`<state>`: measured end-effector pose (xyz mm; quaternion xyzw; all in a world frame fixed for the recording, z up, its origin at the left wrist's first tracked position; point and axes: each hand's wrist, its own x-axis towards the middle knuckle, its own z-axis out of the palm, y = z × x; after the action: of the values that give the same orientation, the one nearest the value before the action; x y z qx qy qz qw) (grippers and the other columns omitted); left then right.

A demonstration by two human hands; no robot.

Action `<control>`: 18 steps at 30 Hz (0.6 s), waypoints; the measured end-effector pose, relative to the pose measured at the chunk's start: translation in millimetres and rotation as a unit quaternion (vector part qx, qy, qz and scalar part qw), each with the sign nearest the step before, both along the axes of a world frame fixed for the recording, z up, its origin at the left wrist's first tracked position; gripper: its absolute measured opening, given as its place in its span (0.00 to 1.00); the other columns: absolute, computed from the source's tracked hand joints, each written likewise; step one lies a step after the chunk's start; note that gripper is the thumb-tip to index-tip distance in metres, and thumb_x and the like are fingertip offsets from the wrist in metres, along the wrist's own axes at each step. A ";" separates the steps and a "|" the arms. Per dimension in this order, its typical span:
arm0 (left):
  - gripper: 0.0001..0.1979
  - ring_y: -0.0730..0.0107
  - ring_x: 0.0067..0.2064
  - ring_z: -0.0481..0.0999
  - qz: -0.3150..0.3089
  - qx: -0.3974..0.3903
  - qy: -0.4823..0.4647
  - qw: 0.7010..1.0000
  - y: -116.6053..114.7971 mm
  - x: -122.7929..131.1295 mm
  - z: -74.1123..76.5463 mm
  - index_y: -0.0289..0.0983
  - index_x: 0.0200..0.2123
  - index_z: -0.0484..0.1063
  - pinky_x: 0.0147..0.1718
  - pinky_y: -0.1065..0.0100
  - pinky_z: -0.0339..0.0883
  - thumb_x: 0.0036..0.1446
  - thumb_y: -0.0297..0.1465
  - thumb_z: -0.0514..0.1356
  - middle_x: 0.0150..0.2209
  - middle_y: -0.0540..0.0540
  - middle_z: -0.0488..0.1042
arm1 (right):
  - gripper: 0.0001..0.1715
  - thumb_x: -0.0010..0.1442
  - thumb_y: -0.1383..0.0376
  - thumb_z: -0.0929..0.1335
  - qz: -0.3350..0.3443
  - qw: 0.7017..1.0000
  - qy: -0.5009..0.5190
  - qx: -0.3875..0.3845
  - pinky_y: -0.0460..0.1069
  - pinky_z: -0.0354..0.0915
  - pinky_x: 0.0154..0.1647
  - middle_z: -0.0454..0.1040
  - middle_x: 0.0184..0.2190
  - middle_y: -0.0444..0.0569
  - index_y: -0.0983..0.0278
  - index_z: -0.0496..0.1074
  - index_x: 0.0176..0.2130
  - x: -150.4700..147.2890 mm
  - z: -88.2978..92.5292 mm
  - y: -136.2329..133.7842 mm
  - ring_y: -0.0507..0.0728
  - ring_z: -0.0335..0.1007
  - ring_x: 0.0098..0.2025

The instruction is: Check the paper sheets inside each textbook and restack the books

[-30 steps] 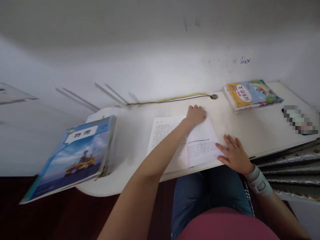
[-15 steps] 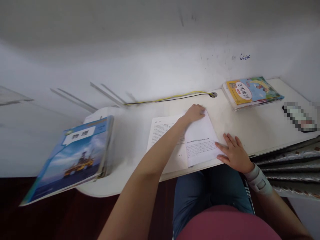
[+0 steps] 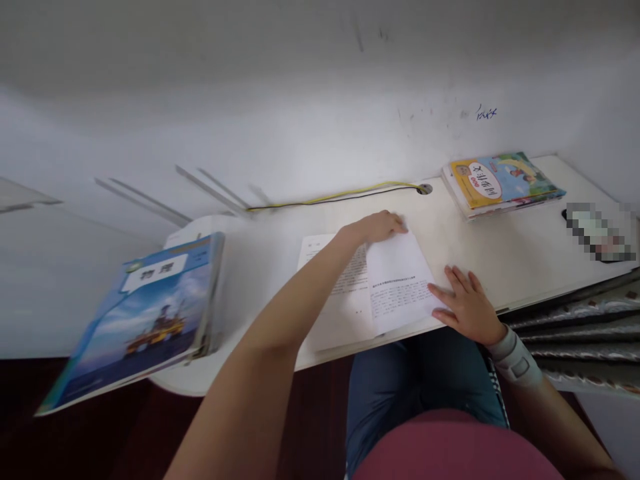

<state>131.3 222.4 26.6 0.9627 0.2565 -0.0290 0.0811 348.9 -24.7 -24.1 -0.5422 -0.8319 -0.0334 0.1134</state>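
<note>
An open book [image 3: 345, 313] with printed text lies near the desk's front edge. My left hand [image 3: 383, 227] reaches across from the left to the top of its right-hand page [image 3: 400, 267]. The fingers are bent over the page's upper edge and closed on it; their tips are partly hidden. The forearm covers part of the left-hand page. Beside the book's lower right edge rests my right hand [image 3: 467, 307], open, fingers spread, thumb and index fingertip touching the page edge. A pale band circles that wrist.
At left, a stack topped by a blue physics textbook [image 3: 150, 320] overhangs the white desk [image 3: 250, 267]. More books [image 3: 505, 180] lie at back right, near a blurred-out phone-like object [image 3: 597, 233]. A yellow cable [image 3: 330, 197] runs along the wall to a hole [image 3: 425, 189].
My left hand has shifted slightly left and down along the page top, its forearm swinging left. The top of the page moved a little with it. My right hand stays in place.
</note>
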 end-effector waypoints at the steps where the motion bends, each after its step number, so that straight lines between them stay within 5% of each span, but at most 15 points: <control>1: 0.21 0.65 0.52 0.66 -0.003 0.005 0.019 1.000 -0.3 -3.3 -1.4 0.46 0.49 0.72 0.53 0.63 0.55 0.58 0.25 0.48 0.55 0.49 0.69 | 0.30 0.62 0.48 0.60 0.001 1.000 0.000 0.000 0.64 0.46 0.60 0.52 0.65 0.59 0.53 0.60 0.61 -0.1 0.0 -0.1 0.69 0.46 0.65; 10: 0.23 0.57 0.55 0.63 0.023 0.072 0.057 0.996 -15.8 0.6 -11.4 0.53 0.60 0.58 0.49 0.57 0.57 0.63 0.30 0.45 0.62 0.45 0.58 | 0.31 0.61 0.47 0.60 0.000 1.000 -0.009 0.001 0.65 0.47 0.59 0.53 0.64 0.61 0.53 0.60 0.61 -0.5 -0.8 -0.8 0.69 0.46 0.65; 18: 0.23 0.61 0.53 0.66 0.010 0.058 0.037 0.998 -13.2 -0.2 -13.3 0.46 0.57 0.65 0.51 0.59 0.57 0.61 0.26 0.46 0.59 0.44 0.63 | 0.31 0.61 0.47 0.60 -0.005 1.000 -0.018 0.001 0.64 0.46 0.60 0.53 0.64 0.59 0.52 0.60 0.61 -0.2 -2.2 1.0 0.68 0.47 0.65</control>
<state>131.0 209.2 13.3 0.9614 0.2705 -0.0484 0.0162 348.7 -23.7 -26.2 -0.5453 -0.8313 -0.0448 0.0984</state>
